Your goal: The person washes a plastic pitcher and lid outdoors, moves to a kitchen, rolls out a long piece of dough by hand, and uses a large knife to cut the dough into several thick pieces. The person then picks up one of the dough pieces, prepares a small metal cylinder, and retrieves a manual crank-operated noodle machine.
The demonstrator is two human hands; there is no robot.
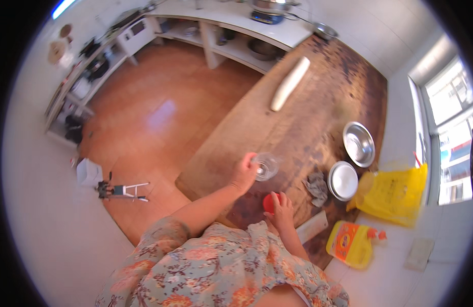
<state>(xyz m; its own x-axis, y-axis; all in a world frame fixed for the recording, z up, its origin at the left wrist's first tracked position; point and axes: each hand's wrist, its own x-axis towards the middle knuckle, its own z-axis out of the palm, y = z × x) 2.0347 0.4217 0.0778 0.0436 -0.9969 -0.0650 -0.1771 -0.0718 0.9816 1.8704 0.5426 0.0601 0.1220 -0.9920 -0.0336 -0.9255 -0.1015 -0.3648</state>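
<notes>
My left hand grips the rim of a clear, round container above the wooden table. Below and to the right, my right hand is closed around a round red object, perhaps a lid, near the table's front edge. What lies inside the clear container is too blurred to tell. To the right of my hands are a crumpled grey cloth and a flat, pale blade-like object. A long white roll, apparently dough, lies farther up the table.
A steel bowl and stacked metal bowls stand at the table's right side. Beside them are a yellow plastic bag and a yellow bottle with an orange label. A white counter with a pot runs along the far wall.
</notes>
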